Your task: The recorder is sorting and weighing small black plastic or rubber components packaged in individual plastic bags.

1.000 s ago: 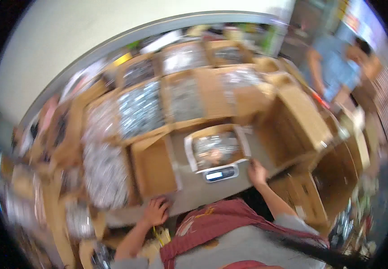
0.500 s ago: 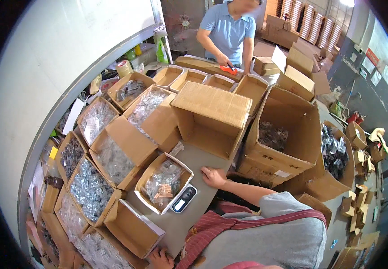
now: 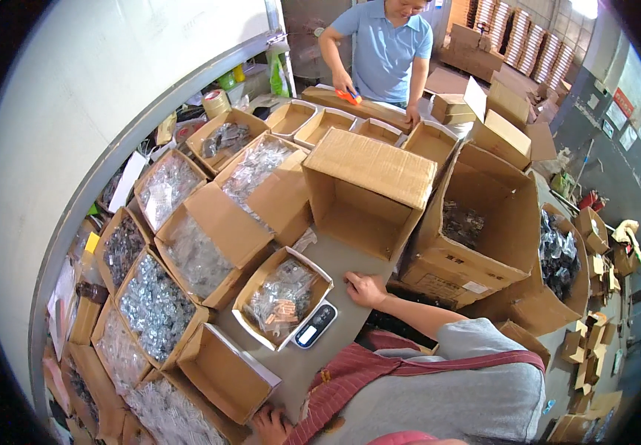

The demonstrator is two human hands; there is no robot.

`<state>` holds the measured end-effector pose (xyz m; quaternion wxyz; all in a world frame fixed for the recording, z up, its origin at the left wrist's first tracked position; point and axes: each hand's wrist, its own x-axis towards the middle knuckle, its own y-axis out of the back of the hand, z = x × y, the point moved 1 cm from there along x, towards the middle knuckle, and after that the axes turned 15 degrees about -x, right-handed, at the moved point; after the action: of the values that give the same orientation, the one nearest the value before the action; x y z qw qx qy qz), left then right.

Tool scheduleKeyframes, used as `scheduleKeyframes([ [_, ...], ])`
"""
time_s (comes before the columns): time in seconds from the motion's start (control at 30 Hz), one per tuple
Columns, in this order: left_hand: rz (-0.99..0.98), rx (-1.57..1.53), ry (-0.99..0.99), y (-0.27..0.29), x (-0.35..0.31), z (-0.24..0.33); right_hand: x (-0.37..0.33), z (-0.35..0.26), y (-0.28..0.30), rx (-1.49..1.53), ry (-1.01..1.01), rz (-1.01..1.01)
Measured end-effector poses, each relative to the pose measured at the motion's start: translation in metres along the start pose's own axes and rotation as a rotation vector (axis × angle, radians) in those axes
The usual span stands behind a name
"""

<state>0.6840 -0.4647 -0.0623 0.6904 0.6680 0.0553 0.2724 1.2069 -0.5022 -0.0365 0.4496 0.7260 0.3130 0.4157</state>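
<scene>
My right hand [image 3: 365, 290] rests on the grey tabletop [image 3: 335, 256] with its fingers curled in and nothing visible in them. Nearest to it is a small white scale [image 3: 316, 324] with a dark panel. On the scale stands a white-edged cardboard box [image 3: 250, 325] holding clear plastic bags [image 3: 279, 289] and copper-coloured pieces [image 3: 283, 314]. Low in the picture, my left hand [image 3: 270, 426] lies at the table's edge, fingers apart, beside an open cardboard box [image 3: 224, 374] with a bare inside. That hand is partly hidden by the apron.
Bins of clear and dark small parts [image 3: 153, 302] line the left side. An upturned carton [image 3: 371, 167] stands ahead, and a deep carton [image 3: 465, 256] to its right. Across the table, a person [image 3: 383, 48] in a blue shirt holds an orange tool [image 3: 350, 96] over a long carton.
The whole view has shifted slightly, so the boxes appear farther right. Across the table, the person's orange tool has moved left along the long carton. My hands stay in place.
</scene>
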Motion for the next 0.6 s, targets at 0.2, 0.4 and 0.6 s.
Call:
scheduleKeyframes([
  [0.2, -0.065, -0.324, 0.157, 0.032, 0.031, 0.023, -0.011, 0.008, 0.001, -0.028, -0.042, -0.039],
  [0.4, -0.237, -0.419, 0.325, 0.039, 0.025, 0.030, -0.008, 0.009, -0.015, -0.012, -0.030, -0.054],
  [0.6, -0.254, -0.378, 0.369, 0.037, 0.030, 0.025, 0.007, 0.009, -0.007, 0.068, -0.032, -0.098],
])
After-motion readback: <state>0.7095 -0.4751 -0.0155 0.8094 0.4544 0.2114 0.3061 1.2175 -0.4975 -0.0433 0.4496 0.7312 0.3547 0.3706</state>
